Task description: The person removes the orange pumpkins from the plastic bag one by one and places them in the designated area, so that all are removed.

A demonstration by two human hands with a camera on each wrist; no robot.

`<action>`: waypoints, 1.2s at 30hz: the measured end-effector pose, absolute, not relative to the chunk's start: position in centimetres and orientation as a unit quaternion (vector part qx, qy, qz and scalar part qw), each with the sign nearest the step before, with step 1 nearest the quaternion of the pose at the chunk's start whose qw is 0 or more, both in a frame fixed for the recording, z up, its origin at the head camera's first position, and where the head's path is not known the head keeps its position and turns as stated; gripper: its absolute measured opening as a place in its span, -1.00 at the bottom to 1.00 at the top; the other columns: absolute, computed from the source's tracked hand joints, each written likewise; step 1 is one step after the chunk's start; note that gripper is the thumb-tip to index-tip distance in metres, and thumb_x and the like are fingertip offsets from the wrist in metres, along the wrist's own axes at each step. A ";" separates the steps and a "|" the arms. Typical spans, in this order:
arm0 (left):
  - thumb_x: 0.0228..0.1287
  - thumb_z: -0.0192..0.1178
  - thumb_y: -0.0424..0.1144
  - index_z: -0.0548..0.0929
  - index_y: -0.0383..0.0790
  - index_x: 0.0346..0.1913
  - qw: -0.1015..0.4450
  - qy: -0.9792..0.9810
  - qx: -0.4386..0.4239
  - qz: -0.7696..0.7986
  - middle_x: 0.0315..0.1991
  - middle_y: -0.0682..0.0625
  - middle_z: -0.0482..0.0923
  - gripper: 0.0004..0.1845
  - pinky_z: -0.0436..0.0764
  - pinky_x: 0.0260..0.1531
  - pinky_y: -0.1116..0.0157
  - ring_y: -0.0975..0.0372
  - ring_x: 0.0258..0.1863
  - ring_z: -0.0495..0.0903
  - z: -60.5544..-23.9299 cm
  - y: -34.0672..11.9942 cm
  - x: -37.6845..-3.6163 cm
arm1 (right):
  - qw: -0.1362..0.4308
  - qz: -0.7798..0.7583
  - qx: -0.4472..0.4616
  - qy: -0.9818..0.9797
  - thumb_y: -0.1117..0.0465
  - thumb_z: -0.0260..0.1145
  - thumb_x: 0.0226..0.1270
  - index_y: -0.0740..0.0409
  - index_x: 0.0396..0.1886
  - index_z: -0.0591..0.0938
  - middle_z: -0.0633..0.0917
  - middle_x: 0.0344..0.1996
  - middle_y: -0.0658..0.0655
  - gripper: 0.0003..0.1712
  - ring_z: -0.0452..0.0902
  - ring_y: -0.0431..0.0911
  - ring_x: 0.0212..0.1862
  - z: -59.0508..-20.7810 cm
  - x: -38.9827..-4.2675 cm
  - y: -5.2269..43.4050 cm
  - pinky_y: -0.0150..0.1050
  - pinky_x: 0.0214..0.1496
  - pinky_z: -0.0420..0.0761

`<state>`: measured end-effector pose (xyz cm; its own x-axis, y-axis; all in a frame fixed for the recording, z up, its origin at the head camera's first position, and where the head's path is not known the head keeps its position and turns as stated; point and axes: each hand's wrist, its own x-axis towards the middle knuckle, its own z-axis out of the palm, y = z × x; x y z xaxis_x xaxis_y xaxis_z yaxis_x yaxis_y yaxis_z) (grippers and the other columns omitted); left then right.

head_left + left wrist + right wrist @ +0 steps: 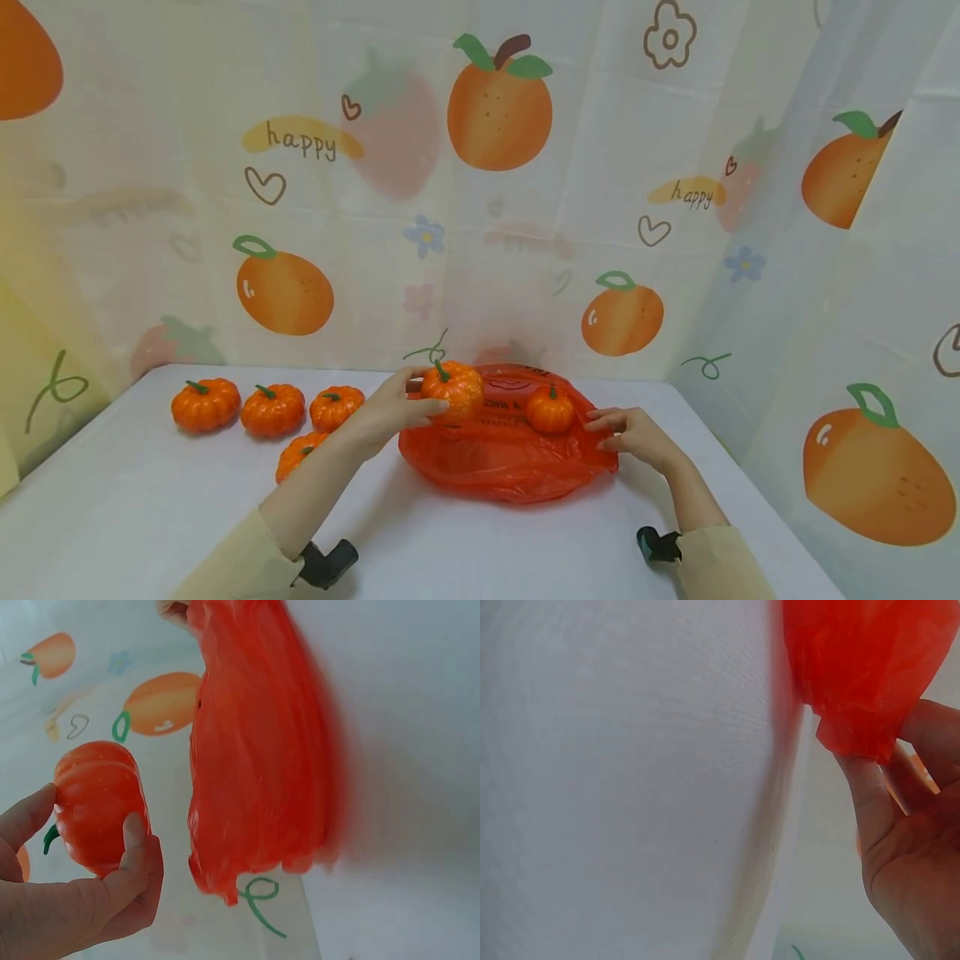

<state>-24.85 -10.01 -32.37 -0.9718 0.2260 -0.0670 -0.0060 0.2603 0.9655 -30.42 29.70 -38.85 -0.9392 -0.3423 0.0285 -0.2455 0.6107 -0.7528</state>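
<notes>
A small pumpkin (452, 388) is held above the left rim of the red bag (502, 458), which lies on the white table (150, 500) near its back edge. A second pumpkin (550, 410) is seen at the bag's far side; whether it sits inside or on the plastic cannot be told. Four more pumpkins (272, 410) are grouped well to the left.

The bag's mouth looks slack, so the held pumpkin could, in all likelihood, be caught on the rim or rolled off across the table if released short of the opening. The thin plastic could also be dragged if the right-hand pinch slips.

The pumpkin is gripped by the left hand (390, 410), thumb and fingers curled round its sides. The bag's right edge is pinched by the right hand (637, 435), fingertips closed on the plastic.
</notes>
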 end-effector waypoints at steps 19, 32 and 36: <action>0.26 0.27 0.14 0.00 -0.07 0.56 0.102 0.832 0.033 0.544 0.53 -0.23 0.06 -0.04 0.55 0.24 -0.04 -0.03 0.27 0.50 -31.7 -16.5 -24.0 | 0.058 -0.406 -0.170 0.896 0.37 0.25 0.22 0.27 0.06 0.70 0.54 0.30 0.35 -0.61 0.29 0.35 0.40 -38.9 -30.4 29.8 -0.06 0.08 0.72; 0.36 0.20 0.05 -0.11 -0.28 0.57 0.107 0.835 0.057 0.537 0.52 -0.38 -0.03 -0.04 0.39 0.36 -0.17 -0.13 0.29 0.45 -31.9 -20.9 -23.7 | 0.053 -0.402 -0.177 0.897 0.40 0.26 0.20 0.28 0.03 0.71 0.55 0.28 0.36 -0.62 0.29 0.36 0.40 -38.8 -30.7 29.8 -0.13 0.05 0.73; 0.34 0.21 0.10 -0.13 -0.29 0.57 0.121 0.842 0.054 0.523 0.52 -0.39 -0.03 0.00 0.54 0.18 0.05 0.03 0.17 0.54 -32.0 -22.4 -23.7 | 0.054 -0.401 -0.175 0.898 0.40 0.25 0.19 0.29 0.03 0.71 0.55 0.28 0.36 -0.62 0.30 0.36 0.39 -39.0 -30.7 29.9 -0.14 0.04 0.73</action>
<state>-23.68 -22.42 -31.99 -0.9649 0.2178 -0.1464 -0.0350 0.4461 0.8943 -30.74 29.88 -38.97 -0.9329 -0.3574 0.0442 -0.2714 0.6173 -0.7384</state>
